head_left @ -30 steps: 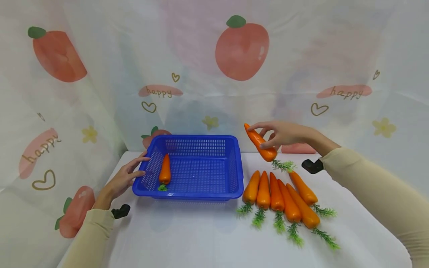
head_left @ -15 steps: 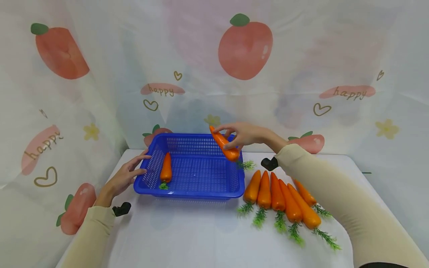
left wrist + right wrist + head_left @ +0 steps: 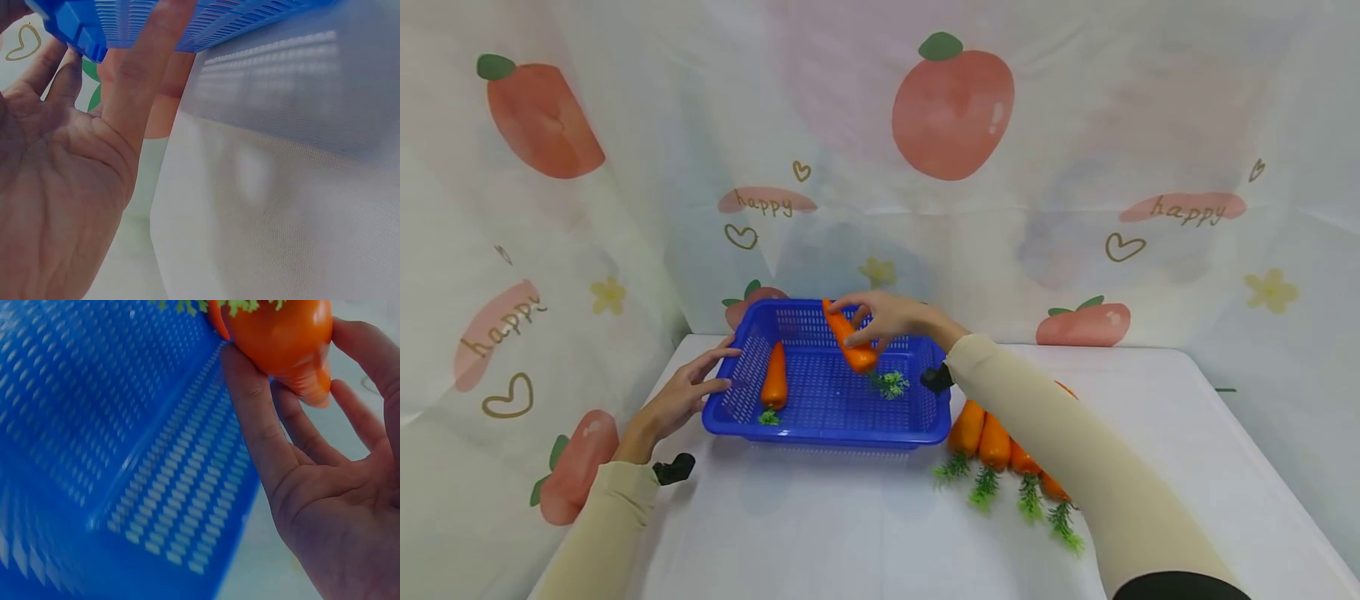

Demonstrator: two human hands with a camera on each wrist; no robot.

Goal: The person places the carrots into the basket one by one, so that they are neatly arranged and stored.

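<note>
A blue plastic basket (image 3: 827,437) with slotted walls stands on the white table. One orange carrot (image 3: 774,379) with a green tuft lies inside, near its left wall. My left hand (image 3: 679,398) touches the basket's left rim, fingers and thumb mostly straight; in the left wrist view its palm shows below the basket. Over the basket, my right hand (image 3: 883,321) pinches a second carrot (image 3: 850,337) between thumb and fingers. That carrot tilts, tip up to the left, its green top (image 3: 889,384) hanging lower right. The right wrist view shows its thick end (image 3: 281,337) between the fingers.
Several more carrots (image 3: 994,442) lie side by side on the table right of the basket, partly hidden by my right sleeve (image 3: 1060,450). A printed cloth (image 3: 1037,125) with fruit drawings hangs behind and on the left.
My right hand has carried the pinched carrot leftward, from above the row of carrots to above the basket, and slightly lower. The left hand has stayed at the rim.
</note>
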